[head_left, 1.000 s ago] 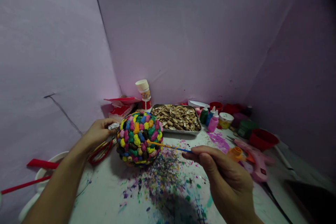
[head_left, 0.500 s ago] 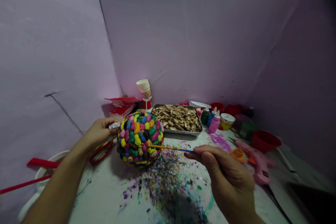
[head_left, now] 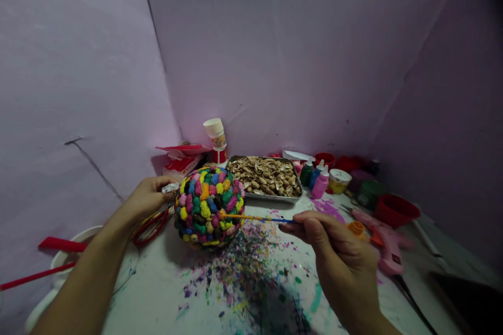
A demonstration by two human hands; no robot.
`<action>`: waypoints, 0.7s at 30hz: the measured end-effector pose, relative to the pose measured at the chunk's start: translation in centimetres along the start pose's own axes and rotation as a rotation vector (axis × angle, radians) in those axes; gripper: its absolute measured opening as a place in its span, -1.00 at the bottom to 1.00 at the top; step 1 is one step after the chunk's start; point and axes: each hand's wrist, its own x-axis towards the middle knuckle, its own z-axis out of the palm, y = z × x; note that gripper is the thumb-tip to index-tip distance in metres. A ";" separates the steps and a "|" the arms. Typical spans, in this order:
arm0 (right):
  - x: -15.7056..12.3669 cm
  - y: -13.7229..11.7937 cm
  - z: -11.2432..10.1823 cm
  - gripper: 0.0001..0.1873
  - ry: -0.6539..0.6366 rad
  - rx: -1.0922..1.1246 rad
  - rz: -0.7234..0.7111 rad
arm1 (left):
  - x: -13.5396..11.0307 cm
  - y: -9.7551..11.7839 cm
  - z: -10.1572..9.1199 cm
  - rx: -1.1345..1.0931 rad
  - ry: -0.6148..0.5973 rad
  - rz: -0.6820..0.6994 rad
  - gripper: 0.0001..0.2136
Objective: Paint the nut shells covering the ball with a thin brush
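A round ball (head_left: 210, 207) covered in peanut shells painted pink, yellow, green, blue and orange is held above the paint-splashed table. My left hand (head_left: 151, 196) grips it at its left side by a whitish, crumpled-looking end; some of those fingers are hidden. Between the fingertips of my right hand (head_left: 334, 251) is a thin paintbrush (head_left: 255, 218), orange towards the tip and blue nearer the fingers. Its tip touches a shell on the ball's right front. Red-handled scissors (head_left: 151, 229) lie below my left wrist.
Behind the ball stands a metal tray (head_left: 275, 198) of peanut shells, with stacked paper cups (head_left: 215, 138) at its left. Paint bottles (head_left: 320, 183), a red cup (head_left: 396, 210) and a pink glue gun (head_left: 389, 248) are on the right. A white bucket (head_left: 58, 259) stands lower left.
My right hand has shifted slightly, and the brush tip stays against nearly the same spot on the ball. My left hand and the ball have hardly moved.
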 end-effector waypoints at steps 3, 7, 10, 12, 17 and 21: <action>0.0 0.0 -0.3 -0.84 0.007 -0.004 0.005 | -0.1 0.0 -0.1 -0.003 0.007 0.001 -0.78; 0.0 0.1 -0.3 -0.84 0.009 -0.001 -0.003 | -0.1 0.2 -0.1 -0.012 0.005 0.001 -0.78; 0.0 0.3 -0.1 -0.84 0.011 -0.007 -0.021 | -0.1 0.3 0.1 -0.019 0.009 -0.003 -0.77; 0.0 0.4 0.0 -0.84 0.013 -0.025 -0.025 | -0.1 0.4 0.3 -0.022 0.017 -0.008 -0.76; -0.1 0.4 -0.3 -0.84 -0.007 -0.065 -0.059 | -0.2 0.6 0.3 -0.033 0.015 -0.013 -0.76; -0.1 0.4 -0.4 -0.84 -0.002 -0.054 -0.060 | -0.2 0.6 0.3 -0.041 0.011 -0.016 -0.77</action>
